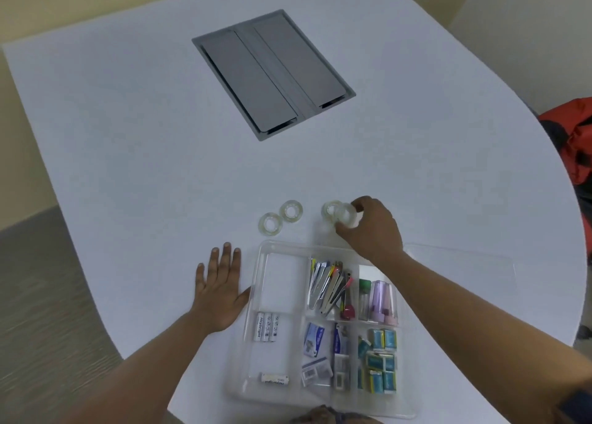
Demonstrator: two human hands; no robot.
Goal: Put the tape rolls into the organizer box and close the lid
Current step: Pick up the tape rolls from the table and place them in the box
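Picking up the first tape roll (346, 216): your right hand (373, 228) has its fingers curled round one clear roll, tilted just off the table (128, 135), beside another roll (330, 210), though whether they touch is hard to tell; two more rolls (270, 224) (291, 211) lie flat, left of these. Your left hand (221, 287) rests open and flat, holding nothing, against the organizer box (261, 295), whose clear lid (461, 263) lies open to the right. Next, probably carry the held roll to the empty top-left compartment (282, 282)
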